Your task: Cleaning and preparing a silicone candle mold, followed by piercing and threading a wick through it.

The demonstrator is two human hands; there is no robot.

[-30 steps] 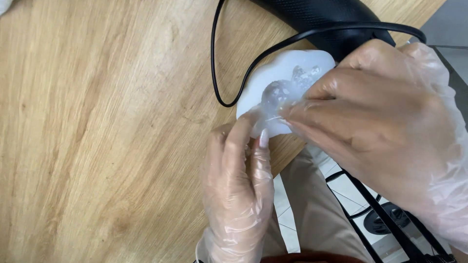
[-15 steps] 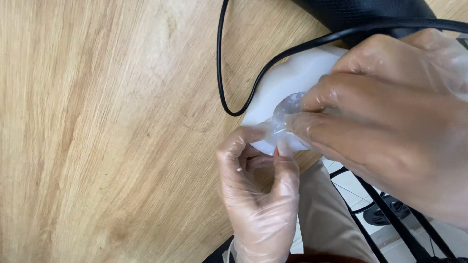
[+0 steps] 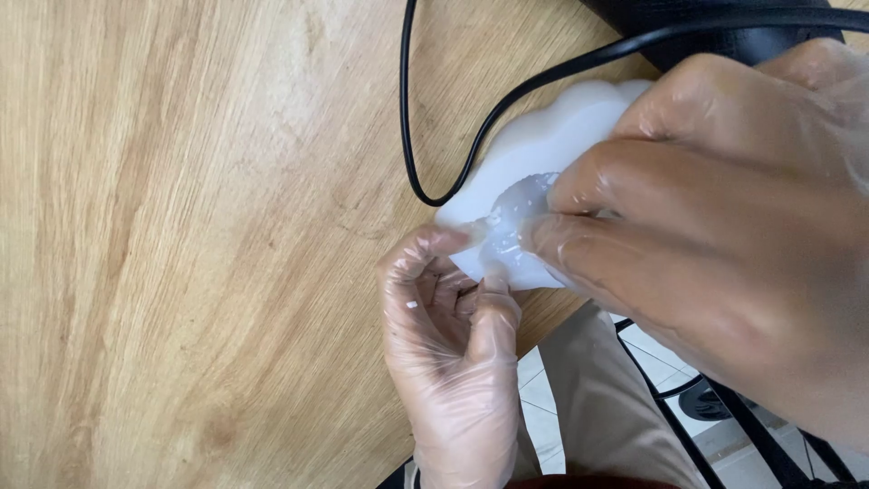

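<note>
My right hand (image 3: 724, 235), in a thin clear glove, is closed over a white scalloped mould (image 3: 543, 154), fingertips (image 3: 552, 237) pressed down on a clear, glossy blob (image 3: 514, 222) at the mould's near edge. My left hand (image 3: 448, 362), gloved the same way, comes up from below with thumb and forefinger pinched together on that same blob and the lip of the mould just above them; the other fingers curl loosely into the palm. So both hands are shut on the one small piece, which sits between them, touching the mould.

The blob looks soft and slippery, so I judge the pinch should be light and kept low at its edge, with the right hand holding the mould steady rather than squeezing it. I would peel slowly and evenly; a sharp tug could tear it or let the gloves slip.

Beyond my right knuckles a black cable (image 3: 434, 136) loops across the wooden worktop (image 3: 181, 244), passing just beside the mould, and runs up to a dark object (image 3: 724, 36) at the far edge. I'd keep the mould off that cable. Below my wrists, past the worktop's edge, are my beige trousers (image 3: 606, 407) and a tiled floor (image 3: 534, 398).
</note>
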